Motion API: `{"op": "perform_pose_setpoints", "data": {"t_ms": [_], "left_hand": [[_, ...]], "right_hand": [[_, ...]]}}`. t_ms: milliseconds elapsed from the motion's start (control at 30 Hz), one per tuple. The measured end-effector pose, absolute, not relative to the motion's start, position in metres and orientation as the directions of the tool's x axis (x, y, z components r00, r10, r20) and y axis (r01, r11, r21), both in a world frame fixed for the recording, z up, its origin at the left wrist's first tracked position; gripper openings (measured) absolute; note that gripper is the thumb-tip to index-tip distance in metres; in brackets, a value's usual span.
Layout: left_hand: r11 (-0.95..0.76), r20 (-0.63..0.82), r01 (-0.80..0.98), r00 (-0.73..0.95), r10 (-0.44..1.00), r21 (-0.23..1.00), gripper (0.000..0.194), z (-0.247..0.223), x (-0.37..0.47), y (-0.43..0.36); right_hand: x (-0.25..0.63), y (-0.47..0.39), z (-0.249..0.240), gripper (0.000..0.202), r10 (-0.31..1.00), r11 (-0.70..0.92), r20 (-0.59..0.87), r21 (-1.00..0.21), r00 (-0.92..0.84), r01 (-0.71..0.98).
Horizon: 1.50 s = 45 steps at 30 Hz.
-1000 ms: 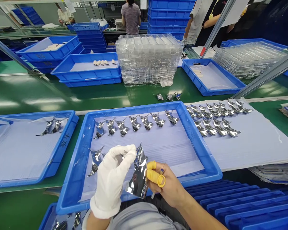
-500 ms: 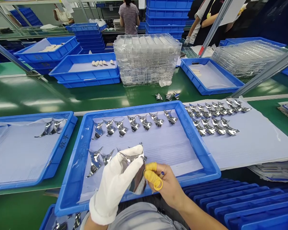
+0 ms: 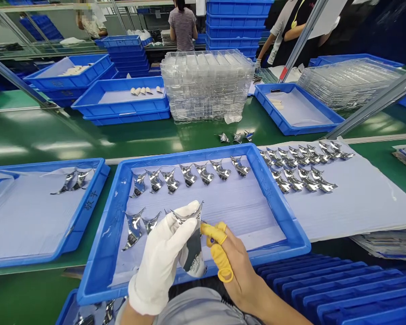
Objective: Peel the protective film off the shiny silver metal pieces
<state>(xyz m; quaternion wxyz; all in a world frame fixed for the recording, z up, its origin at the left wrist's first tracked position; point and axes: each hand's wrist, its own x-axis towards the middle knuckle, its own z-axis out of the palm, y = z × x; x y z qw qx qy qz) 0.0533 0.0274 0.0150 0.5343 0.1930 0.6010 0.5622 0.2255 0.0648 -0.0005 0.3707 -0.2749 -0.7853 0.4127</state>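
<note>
Pinched a chrome-like piece (image 3: 192,252) in the gloved left hand (image 3: 164,253), above the blue tray (image 3: 280,203). Had the right hand (image 3: 235,262) at its edge; could not tell if clenched. Was likely midway on it; could not tell done from pending among tray rows (image 3: 205,174) and sheet rows (image 3: 323,180).

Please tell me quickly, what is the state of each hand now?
Left hand: closed, holding a shiny piece.
Right hand: fingers partly curled, near the piece's edge; whether it grips anything cannot be told.

Held piece (image 3: 191,253): metallic, mirror-glossy | tray (image 3: 98,265): smooth plastic | glove (image 3: 154,271): matt cloth | benchtop (image 3: 131,141): glossy
</note>
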Motion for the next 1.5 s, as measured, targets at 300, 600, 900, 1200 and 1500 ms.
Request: {"op": "perform_pose_setpoints", "data": {"t_ms": [300,600,900,1200,1500], "left_hand": [[0.300,-0.448,-0.418,-0.322,0.834,0.858,0.053,0.011,0.056,0.029],[0.301,-0.425,-0.363,-0.336,0.841,0.882,0.057,0.011,0.061,0.027],[0.310,-0.425,-0.326,-0.384,0.820,0.893,0.061,0.008,0.065,0.025],[0.243,-0.391,-0.352,-0.451,0.802,0.904,0.050,0.006,0.068,0.023],[0.255,-0.399,-0.355,-0.430,0.810,0.899,0.049,0.011,0.073,0.023]], "right_hand": [[0.213,0.061,-0.014,0.048,0.726,0.587,0.512,-0.809,-0.459,0.026],[0.213,0.064,-0.005,0.036,0.780,0.537,0.476,-0.842,-0.408,0.045],[0.206,0.062,-0.004,0.031,0.832,0.449,0.407,-0.893,-0.378,0.026],[0.196,0.053,-0.009,0.034,0.903,0.313,0.302,-0.950,-0.305,-0.011],[0.193,0.050,-0.010,0.036,0.936,0.247,0.245,-0.969,-0.252,-0.023]]}}
